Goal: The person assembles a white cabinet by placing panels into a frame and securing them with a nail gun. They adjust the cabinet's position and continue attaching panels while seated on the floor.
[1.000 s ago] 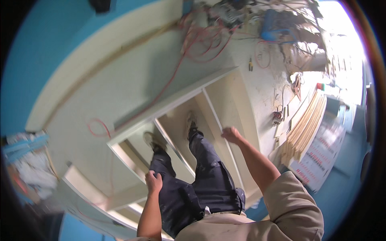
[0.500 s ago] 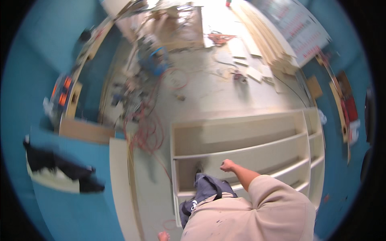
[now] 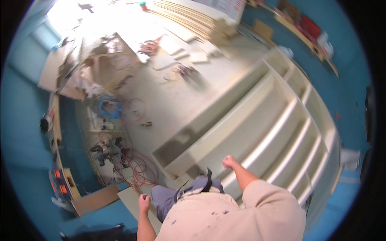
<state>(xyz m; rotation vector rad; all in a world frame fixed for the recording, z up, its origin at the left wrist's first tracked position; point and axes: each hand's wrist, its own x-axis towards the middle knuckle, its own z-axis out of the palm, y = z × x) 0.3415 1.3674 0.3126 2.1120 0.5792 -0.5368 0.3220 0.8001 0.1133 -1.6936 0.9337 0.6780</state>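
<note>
A large off-white shelving unit (image 3: 225, 156) lies on the floor with its compartments facing up. My right hand (image 3: 229, 161) hangs over one of its compartments, fingers curled into a loose fist, with nothing seen in it. On the other side of my body my left hand (image 3: 144, 202) is also closed, held beside my thigh and apart from the unit; nothing shows in it. My grey-blue trousers (image 3: 163, 197) are at the unit's near left corner, and my feet are hidden.
Looped red hose (image 3: 138, 168) and a cluster of tools (image 3: 110, 150) lie to the left. Farther off are cut white boards (image 3: 197, 54), a power tool (image 3: 185, 70) and stacked long boards (image 3: 189, 20). Blue walls (image 3: 24, 132) carry narrow ledges with items.
My view has swung round, so the shelving unit now runs diagonally. My left hand has risen further into view at the lower left. The right hand stays over the unit, still closed.
</note>
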